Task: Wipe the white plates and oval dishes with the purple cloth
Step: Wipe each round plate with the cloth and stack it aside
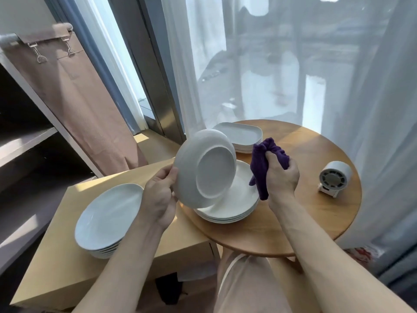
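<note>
My left hand (159, 195) grips the rim of a white plate (204, 168), tilted up with its underside facing me, above a stack of white plates (239, 199) on the round wooden table (304, 213). Just right of that plate, my right hand (282, 177) holds the bunched purple cloth (261, 168), which does not touch the plate. A second stack of white plates (108, 215) sits on the lower rectangular table (58, 256) at left. A stack of white oval dishes (241, 136) stands at the round table's far side.
A small white fan-like device (335, 177) stands on the right of the round table. Sheer curtains (372, 98) hang behind and to the right. A dark shelf unit (24, 141) with a brown cloth cover is at left.
</note>
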### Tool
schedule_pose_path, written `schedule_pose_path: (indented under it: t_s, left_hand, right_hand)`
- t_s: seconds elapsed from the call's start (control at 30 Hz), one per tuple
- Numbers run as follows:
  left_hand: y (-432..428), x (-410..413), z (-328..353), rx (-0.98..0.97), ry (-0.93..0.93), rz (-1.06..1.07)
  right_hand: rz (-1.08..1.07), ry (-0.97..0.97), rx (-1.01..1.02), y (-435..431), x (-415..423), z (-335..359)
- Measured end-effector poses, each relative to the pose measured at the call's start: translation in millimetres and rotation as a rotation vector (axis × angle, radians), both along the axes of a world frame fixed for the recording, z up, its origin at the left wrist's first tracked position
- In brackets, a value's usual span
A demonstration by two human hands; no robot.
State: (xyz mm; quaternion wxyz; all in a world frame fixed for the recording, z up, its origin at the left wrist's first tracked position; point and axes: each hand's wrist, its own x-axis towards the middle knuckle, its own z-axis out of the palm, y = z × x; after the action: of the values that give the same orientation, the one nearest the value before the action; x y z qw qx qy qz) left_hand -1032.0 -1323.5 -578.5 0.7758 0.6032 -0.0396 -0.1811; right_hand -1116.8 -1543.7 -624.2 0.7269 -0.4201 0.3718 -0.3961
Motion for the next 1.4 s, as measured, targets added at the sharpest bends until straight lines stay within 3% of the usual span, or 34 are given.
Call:
schedule_pose_path:
  t_s: [0.3,0.47,0.73,1.07,1.4]
  left_hand:
    - [-11,0,-29,-0.258,0.369,-0.046]
    - [-13,10,-48,-0.228,0.451,0.027]
    - [-6,19,-73,0.096,0.254,0.124]
    - [-11,14,-84,0.089,0.235,0.063]
    - [-26,17,-87,0.266,0.009,0.079]
  right_hand:
    - [-0.022,0.051,-0.053,-2,1,-3]
    - [0.005,0.056,-0.052,-1,3,-5]
    - [0.011,0.109,-0.111,1,6,-7]
    - [-0.022,0.148,-0.187,0,4,-5]
    - [-0.039,0.181,-0.263,1,0,-2]
